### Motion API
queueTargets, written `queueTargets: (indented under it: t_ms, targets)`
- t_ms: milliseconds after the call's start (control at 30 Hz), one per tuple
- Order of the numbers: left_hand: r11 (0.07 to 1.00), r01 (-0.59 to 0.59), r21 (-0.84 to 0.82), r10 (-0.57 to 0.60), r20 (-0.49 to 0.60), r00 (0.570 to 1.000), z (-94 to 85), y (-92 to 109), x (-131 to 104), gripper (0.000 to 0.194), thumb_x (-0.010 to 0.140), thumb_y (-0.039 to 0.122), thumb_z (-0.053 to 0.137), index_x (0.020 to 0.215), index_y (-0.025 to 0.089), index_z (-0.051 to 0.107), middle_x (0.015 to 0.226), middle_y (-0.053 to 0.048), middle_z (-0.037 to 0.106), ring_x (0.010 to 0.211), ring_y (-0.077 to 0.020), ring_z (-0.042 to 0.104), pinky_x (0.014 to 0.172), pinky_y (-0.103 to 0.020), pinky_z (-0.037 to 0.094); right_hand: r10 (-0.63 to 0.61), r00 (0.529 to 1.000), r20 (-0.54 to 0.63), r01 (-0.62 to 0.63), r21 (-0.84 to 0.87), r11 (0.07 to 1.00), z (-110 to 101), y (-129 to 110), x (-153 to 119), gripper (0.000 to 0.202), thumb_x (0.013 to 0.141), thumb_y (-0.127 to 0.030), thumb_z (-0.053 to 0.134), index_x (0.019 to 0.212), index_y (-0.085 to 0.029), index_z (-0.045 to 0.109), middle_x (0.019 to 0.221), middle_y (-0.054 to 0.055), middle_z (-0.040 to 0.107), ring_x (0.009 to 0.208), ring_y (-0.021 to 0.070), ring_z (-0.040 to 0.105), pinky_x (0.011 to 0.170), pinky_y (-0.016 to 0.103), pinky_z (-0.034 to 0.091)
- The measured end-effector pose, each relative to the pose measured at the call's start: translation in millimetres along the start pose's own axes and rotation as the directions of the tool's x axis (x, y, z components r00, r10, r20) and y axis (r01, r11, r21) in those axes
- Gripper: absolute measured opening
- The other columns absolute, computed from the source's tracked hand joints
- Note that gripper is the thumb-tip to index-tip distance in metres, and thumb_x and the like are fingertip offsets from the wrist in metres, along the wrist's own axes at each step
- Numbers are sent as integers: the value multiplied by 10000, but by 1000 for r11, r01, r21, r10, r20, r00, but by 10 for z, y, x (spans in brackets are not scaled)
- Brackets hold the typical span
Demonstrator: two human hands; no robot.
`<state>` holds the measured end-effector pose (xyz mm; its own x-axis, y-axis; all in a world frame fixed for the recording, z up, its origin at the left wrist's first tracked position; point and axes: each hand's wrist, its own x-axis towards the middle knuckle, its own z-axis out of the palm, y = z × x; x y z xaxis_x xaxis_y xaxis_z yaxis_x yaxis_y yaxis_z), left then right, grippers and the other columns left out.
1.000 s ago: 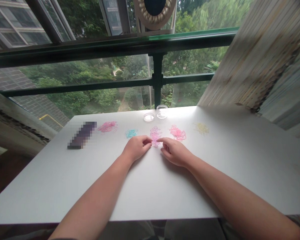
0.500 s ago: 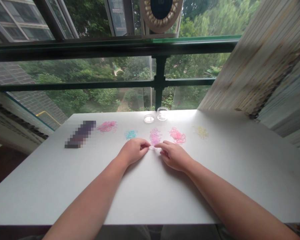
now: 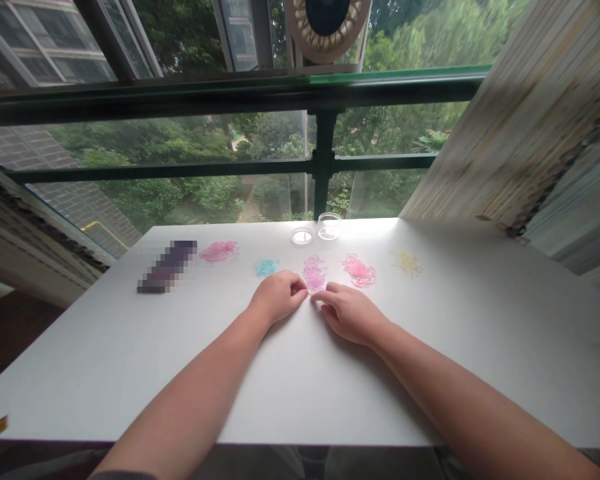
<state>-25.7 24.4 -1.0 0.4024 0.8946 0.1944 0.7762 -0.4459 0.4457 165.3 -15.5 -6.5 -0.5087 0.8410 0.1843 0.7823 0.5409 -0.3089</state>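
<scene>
- In the head view, a loose purple pile point(image 3: 315, 272) of thin loops or strands is seen at the centre of the frame, just beyond the fingertips.
- It is judged very light, soft and easily tangled; single strands are best pinched at the pile's lower edge.
- The left grip point(image 3: 276, 295) is held with thumb and index finger nearly together; whether a strand is caught cannot be told.
- The right grip point(image 3: 353, 312) is set with index finger extended and thumb slightly apart; any hold cannot be made out.
- The white tabletop point(image 3: 180, 373), apparently smooth, is shared with a blue pile point(image 3: 267, 268) left of centre and two clear dishes at upper centre.
- A green railing point(image 3: 230, 91) is seen across the upper frame, backed by trees; a curtain point(image 3: 480, 147) is hung at upper right.
</scene>
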Motion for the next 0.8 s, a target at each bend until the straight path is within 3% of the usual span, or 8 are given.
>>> queueTargets:
  t_ms: [400,600,800]
  targets:
    - [997,21,-78,-23,-26,999,-51,-68,-50,158,765,322,552,784,216,667,781,-9,654,694,-148,576,620,-254,436,-13,1000,-17,14,84,996,-19,40,-9,303,806,-115,487,1052,-234,616,870,30,569,752,142,533,674,245,368]
    - [998,26,-63,-27,-14,1000,-84,-65,-62,170,761,328,558,785,205,673,770,-21,650,690,-154,569,621,-259,440,-19,1000,-19,22,160,987,-54,39,-9,166,785,-89,482,830,-184,611,817,33,578,721,135,522,646,234,369]
    - [997,20,-80,-22,-23,999,-69,-78,-61,165,766,323,556,782,205,670,768,-19,647,684,-150,566,624,-256,442,-43,999,-8,43,171,984,-70,51,-7,141,750,-71,465,740,-182,552,743,15,572,677,130,495,622,230,360]
